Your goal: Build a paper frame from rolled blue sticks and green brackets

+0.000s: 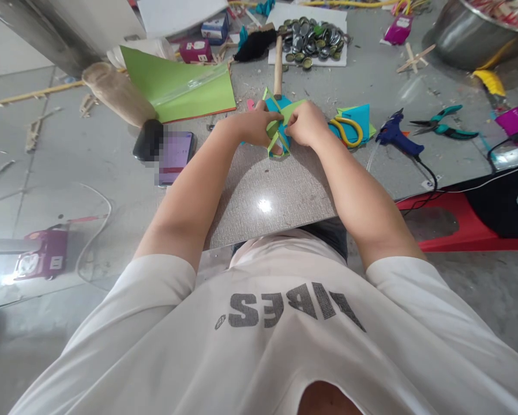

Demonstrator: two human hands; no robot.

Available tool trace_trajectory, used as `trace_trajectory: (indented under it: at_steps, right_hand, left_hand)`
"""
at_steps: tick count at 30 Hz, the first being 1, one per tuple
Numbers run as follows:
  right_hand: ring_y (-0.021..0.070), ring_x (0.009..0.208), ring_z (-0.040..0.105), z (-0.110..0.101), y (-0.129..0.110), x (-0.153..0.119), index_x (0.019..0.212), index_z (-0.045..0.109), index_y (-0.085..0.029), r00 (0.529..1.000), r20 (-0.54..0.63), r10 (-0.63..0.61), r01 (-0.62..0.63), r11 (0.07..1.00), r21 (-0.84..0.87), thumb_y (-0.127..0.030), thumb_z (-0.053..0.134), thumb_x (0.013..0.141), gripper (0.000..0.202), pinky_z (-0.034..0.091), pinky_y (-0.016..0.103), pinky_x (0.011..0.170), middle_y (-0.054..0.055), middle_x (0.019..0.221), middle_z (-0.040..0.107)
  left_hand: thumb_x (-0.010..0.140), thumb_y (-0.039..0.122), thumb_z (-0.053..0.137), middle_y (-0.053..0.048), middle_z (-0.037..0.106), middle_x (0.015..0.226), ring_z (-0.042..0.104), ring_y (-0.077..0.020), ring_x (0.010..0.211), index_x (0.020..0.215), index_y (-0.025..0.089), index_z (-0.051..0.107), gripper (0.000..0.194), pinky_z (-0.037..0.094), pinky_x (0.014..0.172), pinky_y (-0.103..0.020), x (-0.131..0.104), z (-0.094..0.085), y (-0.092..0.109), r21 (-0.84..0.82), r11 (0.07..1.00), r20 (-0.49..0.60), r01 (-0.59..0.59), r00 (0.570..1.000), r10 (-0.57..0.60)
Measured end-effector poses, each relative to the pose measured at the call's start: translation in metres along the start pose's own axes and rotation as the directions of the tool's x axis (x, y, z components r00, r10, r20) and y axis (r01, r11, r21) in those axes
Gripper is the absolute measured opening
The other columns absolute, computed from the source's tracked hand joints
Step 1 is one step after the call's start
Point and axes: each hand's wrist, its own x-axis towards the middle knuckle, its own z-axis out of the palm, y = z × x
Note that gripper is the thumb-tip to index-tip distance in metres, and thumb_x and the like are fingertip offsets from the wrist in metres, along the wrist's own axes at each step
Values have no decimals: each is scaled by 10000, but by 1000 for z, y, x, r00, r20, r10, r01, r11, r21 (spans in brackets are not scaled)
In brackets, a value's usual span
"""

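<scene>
My left hand (255, 124) and my right hand (304, 122) meet over a folded piece of blue and green paper (280, 137) near the table's front. The fingers of both are closed on it, left on one side, right on the other. Its pointed strips stick out between and below the hands. Just beyond it lies a wooden stick (278, 69). Beside my right hand, yellow-handled scissors (349, 131) rest on more blue and green paper (363, 118). The fingertips partly hide the folded piece.
A blue glue gun (395, 134) and teal pliers (447, 124) lie right. Bottle caps (313, 40) are piled at the back, a metal bowl (470, 34) back right. Green sheets (190, 86), a phone (176, 155) and a bottle (114, 92) are left.
</scene>
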Motion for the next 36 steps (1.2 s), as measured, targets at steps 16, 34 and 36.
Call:
trace_trajectory:
  at_steps: [16,34,36]
  right_hand:
    - [332,1343,821,9,0,3,1242,873,-250,997,-31,-73,74,997,36,-260,720,1195,161,621,395,1083,173,1451,899]
    - [188,782,543,5,-13,-3,809,629,-250,991,16,-134,125,956,265,-114,937,937,360,448,357,778,-11,774,583]
    - [169,757,531,5,-4,1,818,644,-248,981,31,-190,164,907,387,-103,959,907,358,471,332,761,-33,746,577]
  left_hand:
    - [517,1306,701,14,429,1966,552,-443,1609,2033,454,361,1772,466,1435,-572,-11,-4,7,-58,998,43,8,999,-5]
    - [671,723,1126,-186,573,1785,700,-535,1536,1900,365,551,1403,578,1172,-508,30,20,-24,-62,996,-145,-62,988,52]
    - [681,718,1132,-202,648,1707,744,-513,1478,1880,341,537,1391,584,1103,-484,34,21,-28,-76,995,-175,-64,983,50]
